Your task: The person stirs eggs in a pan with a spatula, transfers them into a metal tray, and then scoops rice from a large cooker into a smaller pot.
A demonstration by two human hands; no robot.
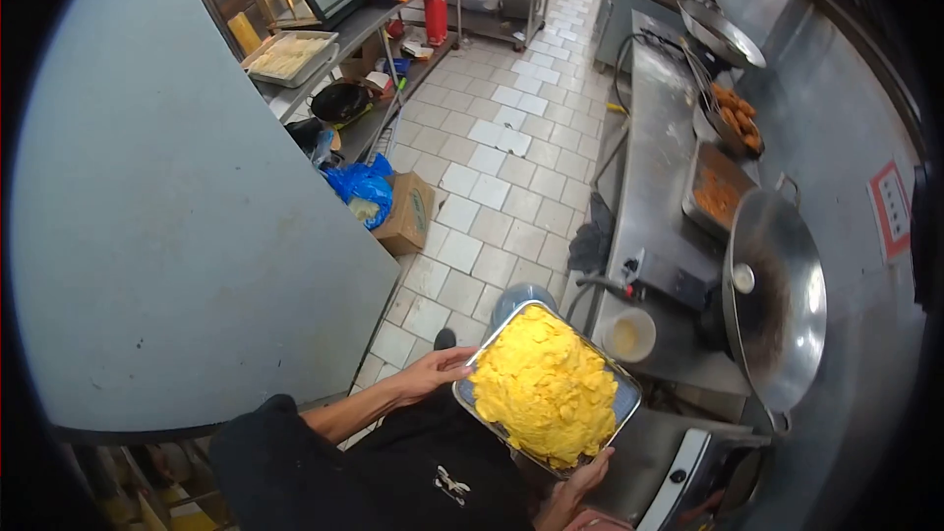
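Both left hand [440, 370] and right hand [582, 485] grasping tray [622, 396] of perhaps egg [546, 383], wok [777, 305], cup [629, 335] nearby

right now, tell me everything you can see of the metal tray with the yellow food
The tray is a shiny rectangular metal pan with rounded corners, held beside the steel counter. It is heaped with yellow food, seemingly scrambled egg. The left hand holds its left edge, the right hand its near edge.
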